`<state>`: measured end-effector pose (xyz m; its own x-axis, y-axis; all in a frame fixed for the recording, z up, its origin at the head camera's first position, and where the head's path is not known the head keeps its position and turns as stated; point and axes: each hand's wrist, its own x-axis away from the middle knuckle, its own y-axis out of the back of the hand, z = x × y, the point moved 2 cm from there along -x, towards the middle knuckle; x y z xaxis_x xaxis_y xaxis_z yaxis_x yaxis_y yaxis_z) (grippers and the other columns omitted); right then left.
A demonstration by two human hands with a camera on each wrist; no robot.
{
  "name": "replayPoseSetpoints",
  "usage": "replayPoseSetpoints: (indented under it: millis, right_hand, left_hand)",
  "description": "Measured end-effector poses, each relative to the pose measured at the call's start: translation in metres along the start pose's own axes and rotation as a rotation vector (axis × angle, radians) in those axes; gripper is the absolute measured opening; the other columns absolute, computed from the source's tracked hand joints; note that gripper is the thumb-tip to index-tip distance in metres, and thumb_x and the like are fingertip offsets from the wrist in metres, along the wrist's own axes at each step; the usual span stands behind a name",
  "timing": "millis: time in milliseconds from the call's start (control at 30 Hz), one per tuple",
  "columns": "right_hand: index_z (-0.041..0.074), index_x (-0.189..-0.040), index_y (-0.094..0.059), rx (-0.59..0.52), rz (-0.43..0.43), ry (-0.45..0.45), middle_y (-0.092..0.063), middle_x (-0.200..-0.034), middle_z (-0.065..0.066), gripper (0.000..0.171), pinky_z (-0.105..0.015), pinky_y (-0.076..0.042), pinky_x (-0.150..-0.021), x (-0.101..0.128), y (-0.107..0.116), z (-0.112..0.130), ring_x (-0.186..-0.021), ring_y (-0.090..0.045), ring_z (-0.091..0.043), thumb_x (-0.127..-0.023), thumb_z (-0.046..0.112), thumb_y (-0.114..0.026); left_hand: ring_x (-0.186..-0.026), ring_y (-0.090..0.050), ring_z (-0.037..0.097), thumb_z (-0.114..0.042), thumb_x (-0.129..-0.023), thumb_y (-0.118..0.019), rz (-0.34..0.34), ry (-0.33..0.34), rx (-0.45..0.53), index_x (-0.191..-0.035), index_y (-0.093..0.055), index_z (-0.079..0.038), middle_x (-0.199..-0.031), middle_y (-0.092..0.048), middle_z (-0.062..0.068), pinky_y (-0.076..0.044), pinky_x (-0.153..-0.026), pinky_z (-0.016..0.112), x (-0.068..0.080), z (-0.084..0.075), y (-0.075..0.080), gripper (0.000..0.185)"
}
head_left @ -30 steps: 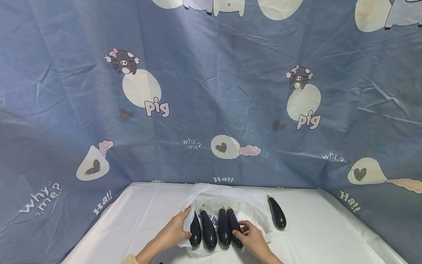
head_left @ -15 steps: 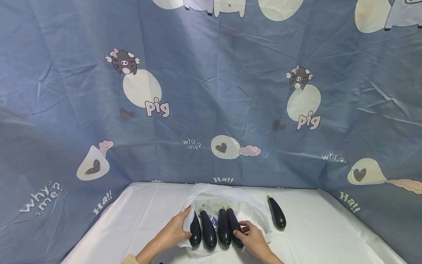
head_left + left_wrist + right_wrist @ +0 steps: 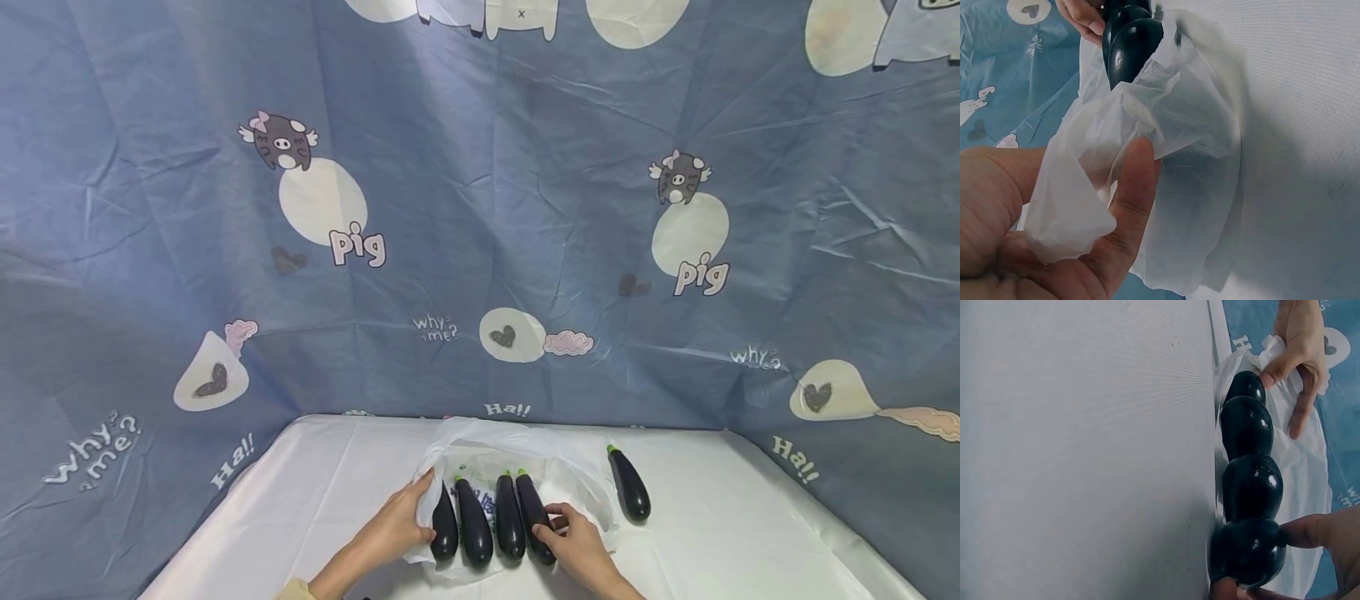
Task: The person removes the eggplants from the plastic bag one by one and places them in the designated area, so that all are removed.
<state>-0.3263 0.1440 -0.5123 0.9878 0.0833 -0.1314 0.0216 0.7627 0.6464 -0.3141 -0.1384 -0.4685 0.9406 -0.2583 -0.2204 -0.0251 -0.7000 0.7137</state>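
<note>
A thin white plastic bag (image 3: pixel 495 431) lies on its side with its mouth facing me. Several dark purple eggplants (image 3: pixel 474 525) lie side by side in it, green stem ends pointing inward. My left hand (image 3: pixel 393 521) holds the bag's left edge; the left wrist view shows the film (image 3: pixel 1072 206) between thumb and fingers. My right hand (image 3: pixel 577 550) grips the rightmost eggplant (image 3: pixel 531 504) near its thick end. In the right wrist view, thumb and fingers are on either side of that eggplant (image 3: pixel 1250 553). The stem of the leftmost eggplant (image 3: pixel 445 533) is hidden by the bag.
One more eggplant (image 3: pixel 632 489) lies on the white-covered table (image 3: pixel 712 517), to the right of the bag. Behind and at both sides hangs a blue printed cloth (image 3: pixel 480 250). The table's far edge meets this cloth.
</note>
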Motion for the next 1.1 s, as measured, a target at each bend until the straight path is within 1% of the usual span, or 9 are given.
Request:
replayPoseSetpoints:
  millis: [200,733,967,1100]
  right_hand:
    - [0.003,-0.110,-0.058,-0.007,0.013,-0.002,-0.061,-0.080,-0.001,0.045,-0.028,-0.047,-0.058,0.0006,0.0007,0.0000,-0.070,-0.058,-0.011,-0.078,0.034,-0.065]
    - [0.004,-0.110,-0.058,0.009,0.003,-0.021,-0.061,-0.081,-0.002,0.044,-0.030,-0.049,-0.060,0.0021,0.0025,0.0002,-0.072,-0.059,-0.013,-0.078,0.034,-0.065]
    - [0.006,-0.111,-0.058,0.005,-0.007,-0.061,-0.061,-0.082,-0.001,0.044,-0.030,-0.048,-0.060,0.0037,0.0064,0.0007,-0.072,-0.059,-0.013,-0.078,0.035,-0.065]
    - [0.006,-0.110,-0.058,0.002,-0.007,-0.068,-0.061,-0.082,-0.001,0.044,-0.030,-0.048,-0.060,0.0052,0.0089,0.0028,-0.071,-0.059,-0.012,-0.077,0.035,-0.064]
  left_hand:
    - [-0.125,-0.034,0.043,-0.001,-0.055,-0.073,-0.001,0.006,-0.001,-0.136,-0.032,0.008,-0.138,-0.035,0.027,-0.031,-0.099,0.054,-0.0003,0.0008,-0.0003,0.090]
    - [-0.124,-0.035,0.043,-0.002,-0.054,-0.073,-0.007,0.001,-0.005,-0.136,-0.033,0.008,-0.137,-0.036,0.028,-0.032,-0.099,0.054,-0.0006,0.0014,-0.0004,0.091]
    - [-0.123,-0.037,0.043,-0.002,-0.055,-0.073,-0.009,-0.016,-0.010,-0.135,-0.033,0.009,-0.136,-0.037,0.028,-0.033,-0.099,0.054,0.0004,0.0007,-0.0005,0.090]
    - [-0.123,-0.037,0.043,-0.002,-0.054,-0.073,-0.009,-0.015,-0.009,-0.135,-0.033,0.009,-0.136,-0.037,0.029,-0.032,-0.099,0.053,-0.0006,0.0016,-0.0008,0.090]
